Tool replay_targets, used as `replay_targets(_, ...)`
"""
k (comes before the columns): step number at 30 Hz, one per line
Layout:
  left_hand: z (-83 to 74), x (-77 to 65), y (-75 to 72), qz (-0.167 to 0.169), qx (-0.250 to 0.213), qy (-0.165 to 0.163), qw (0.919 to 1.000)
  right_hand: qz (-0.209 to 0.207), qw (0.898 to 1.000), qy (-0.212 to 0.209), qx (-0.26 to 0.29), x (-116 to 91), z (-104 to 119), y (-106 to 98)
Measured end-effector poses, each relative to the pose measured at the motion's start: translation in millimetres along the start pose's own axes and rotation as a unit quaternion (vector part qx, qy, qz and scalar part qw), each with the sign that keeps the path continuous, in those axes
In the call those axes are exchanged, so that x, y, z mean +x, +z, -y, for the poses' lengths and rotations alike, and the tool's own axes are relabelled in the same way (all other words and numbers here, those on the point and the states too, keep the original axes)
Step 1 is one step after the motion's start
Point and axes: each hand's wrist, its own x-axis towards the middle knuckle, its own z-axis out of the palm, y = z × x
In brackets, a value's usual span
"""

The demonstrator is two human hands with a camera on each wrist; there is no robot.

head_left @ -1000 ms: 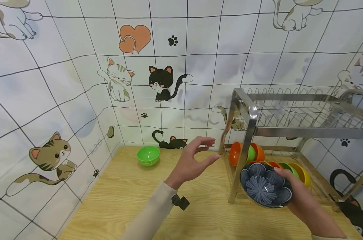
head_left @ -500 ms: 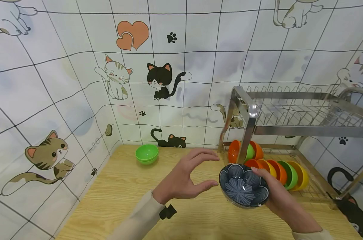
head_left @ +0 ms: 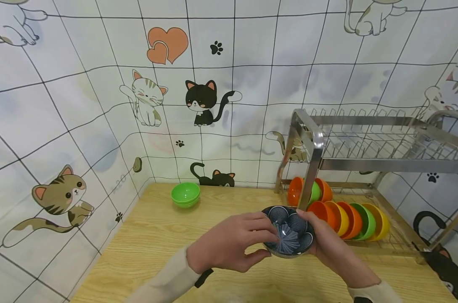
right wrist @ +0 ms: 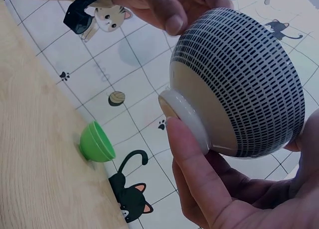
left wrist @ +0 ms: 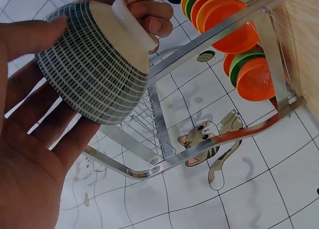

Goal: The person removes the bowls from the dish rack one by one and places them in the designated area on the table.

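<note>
A dark blue bowl point(head_left: 289, 235) with a flower-like pattern inside is held up over the table, its mouth tilted toward the head camera. My right hand point(head_left: 334, 248) grips it, thumb on the rim and fingers beneath at the white foot ring, as the right wrist view shows. From outside, the bowl point(right wrist: 239, 84) is white with rows of dark dashes. My left hand point(head_left: 232, 242) comes in from the left, its fingers loosely extended over the bowl's inside in the head view. The left thumb point(left wrist: 35, 37) lies right at the patterned outer wall near the rim.
At the right stands a two-tier metal dish rack point(head_left: 384, 166). Its lower tier bears several orange, yellow and green bowls point(head_left: 321, 212). Stacked green bowls point(head_left: 185, 195) sit at the back left of the wooden table point(head_left: 160, 240). Cat-patterned walls point(head_left: 251, 84) enclose the back and left.
The right hand has carried the blue bowl left, away from the front of the rack. The left hand has lowered and moved right until its fingers overlap the bowl.
</note>
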Motion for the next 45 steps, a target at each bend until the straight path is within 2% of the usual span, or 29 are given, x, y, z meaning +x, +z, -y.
replay_targets(3,-3.7,0.1,-0.7,0.019,0.032,0.005,0.9993,-0.001,1.000,-0.002,0.000,3.4,-2.6,-0.9)
replay_targets(10,-7.9,0.0,-2.4,0.052,0.064,-0.004,0.9965,-0.021,1.000,-0.001,-0.001,4.7,-2.1,3.4)
replay_targets(14,-8.0,-1.2,-1.3,0.051,0.090,0.010,0.9945,-0.024,1.000,-0.004,0.002,4.6,-2.6,4.7)
replay_targets(20,-7.1,-2.6,-0.7,0.030,0.114,0.043,0.9921,-0.038,0.999,-0.003,-0.015,4.2,-2.2,5.2)
replay_targets(24,-7.4,-3.1,-2.7,0.019,0.115,0.045,0.9921,-0.091,0.994,-0.017,-0.057,3.5,-1.9,7.8)
replay_targets(27,-6.4,-4.3,-3.7,0.013,0.122,0.041,0.9916,-0.140,0.981,-0.050,-0.122,0.3,-2.2,9.3)
replay_targets(29,-4.4,-6.0,-3.7,0.007,0.132,0.040,0.9905,-0.160,0.967,-0.092,-0.177,-2.8,-2.5,9.6)
replay_targets(31,-1.3,-8.0,-3.3,0.001,0.140,0.037,0.9895,-0.169,0.944,-0.151,-0.239,-6.2,-3.8,8.2)
replay_targets(32,0.5,-9.1,-3.0,-0.003,0.144,0.035,0.9890,-0.175,0.930,-0.185,-0.266,-7.6,-4.7,7.7)
replay_targets(34,4.8,-11.5,-2.4,-0.009,0.154,0.032,0.9875,-0.194,0.894,-0.251,-0.316,-8.3,-7.3,6.1)
replay_targets(36,9.6,-14.2,-1.6,-0.013,0.163,0.023,0.9863,-0.225,0.849,-0.311,-0.362,-8.1,-9.7,4.4)
replay_targets(40,21.2,-21.2,-0.2,-0.018,0.166,-0.007,0.9859,-0.283,0.770,-0.413,-0.396,-5.2,-11.2,1.7)
replay_targets(42,27.6,-25.4,0.1,-0.023,0.160,-0.028,0.9865,-0.305,0.740,-0.452,-0.393,-3.2,-10.7,0.5)
replay_targets(45,37.9,-32.1,-0.1,-0.033,0.148,-0.059,0.9866,-0.327,0.712,-0.500,-0.369,0.3,-10.0,-2.3)
